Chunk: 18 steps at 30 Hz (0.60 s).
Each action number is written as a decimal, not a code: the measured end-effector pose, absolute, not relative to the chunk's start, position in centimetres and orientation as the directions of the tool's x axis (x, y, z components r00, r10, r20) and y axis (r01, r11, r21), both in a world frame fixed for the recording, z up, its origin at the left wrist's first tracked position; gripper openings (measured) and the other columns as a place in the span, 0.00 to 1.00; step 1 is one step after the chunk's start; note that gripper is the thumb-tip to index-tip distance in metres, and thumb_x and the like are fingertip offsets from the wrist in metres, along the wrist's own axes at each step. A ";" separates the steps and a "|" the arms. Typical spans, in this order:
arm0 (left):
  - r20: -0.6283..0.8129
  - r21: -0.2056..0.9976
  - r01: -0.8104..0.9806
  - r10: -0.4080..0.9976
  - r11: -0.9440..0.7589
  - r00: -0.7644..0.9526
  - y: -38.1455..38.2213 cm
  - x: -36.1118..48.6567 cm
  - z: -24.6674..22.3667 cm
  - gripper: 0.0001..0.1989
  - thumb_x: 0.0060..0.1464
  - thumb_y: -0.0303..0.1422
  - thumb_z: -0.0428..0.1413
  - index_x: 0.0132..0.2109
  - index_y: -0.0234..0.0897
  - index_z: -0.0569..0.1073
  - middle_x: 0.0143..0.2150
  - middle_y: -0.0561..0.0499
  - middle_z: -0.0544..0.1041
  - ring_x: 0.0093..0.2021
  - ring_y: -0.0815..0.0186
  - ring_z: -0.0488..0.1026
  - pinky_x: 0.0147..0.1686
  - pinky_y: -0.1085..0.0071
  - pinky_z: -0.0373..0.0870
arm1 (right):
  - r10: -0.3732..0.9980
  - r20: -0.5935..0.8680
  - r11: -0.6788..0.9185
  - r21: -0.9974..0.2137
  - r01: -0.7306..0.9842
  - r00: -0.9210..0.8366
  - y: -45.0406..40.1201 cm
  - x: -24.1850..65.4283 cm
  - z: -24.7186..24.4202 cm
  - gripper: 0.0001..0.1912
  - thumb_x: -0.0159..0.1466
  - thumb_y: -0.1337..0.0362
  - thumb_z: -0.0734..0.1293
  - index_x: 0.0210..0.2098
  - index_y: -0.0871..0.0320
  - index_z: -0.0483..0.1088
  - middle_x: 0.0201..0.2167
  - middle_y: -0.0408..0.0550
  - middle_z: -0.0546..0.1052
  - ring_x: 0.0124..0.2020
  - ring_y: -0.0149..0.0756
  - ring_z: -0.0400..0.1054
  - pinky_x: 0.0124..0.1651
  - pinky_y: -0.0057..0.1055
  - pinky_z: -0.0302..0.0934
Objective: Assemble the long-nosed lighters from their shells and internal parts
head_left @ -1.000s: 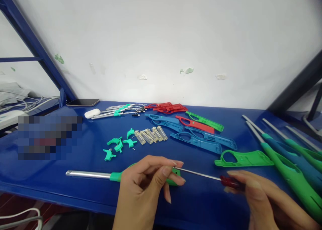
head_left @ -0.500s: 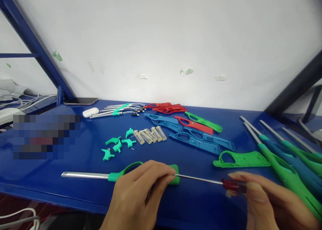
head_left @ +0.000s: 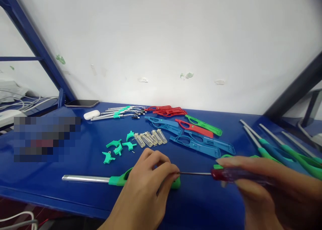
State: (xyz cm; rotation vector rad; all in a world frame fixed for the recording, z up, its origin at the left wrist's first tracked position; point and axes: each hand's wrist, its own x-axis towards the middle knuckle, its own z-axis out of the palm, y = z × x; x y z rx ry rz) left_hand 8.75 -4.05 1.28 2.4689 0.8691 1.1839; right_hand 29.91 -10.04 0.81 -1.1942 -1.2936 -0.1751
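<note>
A screwdriver (head_left: 221, 175) with a translucent red-purple handle lies in the grip of my right hand (head_left: 274, 186). Its thin shaft points left, and the tip ends between the pinched thumb and forefinger of my left hand (head_left: 147, 186). Whether a small screw sits at that tip is hidden by the fingers. Under my left hand a green gas lighter (head_left: 116, 180) with a long metal tube lies flat, tube to the left. My left hand covers most of its body. Behind my right hand, a green half shell (head_left: 218, 166) shows only in part.
Teal plastic pieces (head_left: 114, 145) and clear fuel tanks (head_left: 151, 138) lie mid-table. Beyond are metal tubes with wires (head_left: 113, 115), red shells (head_left: 171, 110) and blue shells (head_left: 196, 146). Several lighters (head_left: 284, 144) lie at right. A phone (head_left: 82, 103) and white case (head_left: 92, 114) are back left.
My right hand has moved left and slightly up with the screwdriver, so less of the shaft shows. It now covers most of the green half shell. My left hand keeps its pinch.
</note>
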 end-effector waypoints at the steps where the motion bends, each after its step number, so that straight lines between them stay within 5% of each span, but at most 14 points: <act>1: 0.606 0.479 0.400 0.624 -0.781 0.494 -3.9 8.8 1.2 0.11 0.66 0.20 0.58 0.43 0.39 0.81 0.38 0.51 0.78 0.40 0.64 0.73 0.39 0.70 0.73 | 0.499 0.807 0.458 -0.555 0.695 0.315 -9.9 29.3 1.6 0.08 0.66 0.52 0.76 0.40 0.48 0.83 0.31 0.40 0.85 0.24 0.35 0.80 0.28 0.26 0.74; 5: 0.560 0.515 0.396 0.649 -0.760 0.515 -3.5 9.0 0.8 0.10 0.66 0.20 0.59 0.43 0.40 0.81 0.39 0.51 0.79 0.42 0.62 0.75 0.40 0.70 0.74 | 0.501 0.829 0.507 -0.514 0.692 0.248 -9.4 27.2 3.9 0.03 0.68 0.59 0.75 0.42 0.44 0.82 0.35 0.33 0.86 0.31 0.26 0.80 0.38 0.15 0.73; 18: 0.386 0.634 0.421 0.737 -0.648 0.554 -3.8 9.1 0.4 0.12 0.69 0.23 0.55 0.43 0.39 0.83 0.43 0.50 0.81 0.41 0.63 0.81 0.44 0.70 0.78 | 0.599 0.780 0.510 -0.546 0.665 0.181 -9.1 25.7 4.4 0.12 0.73 0.63 0.71 0.51 0.39 0.80 0.40 0.33 0.87 0.35 0.28 0.83 0.39 0.18 0.75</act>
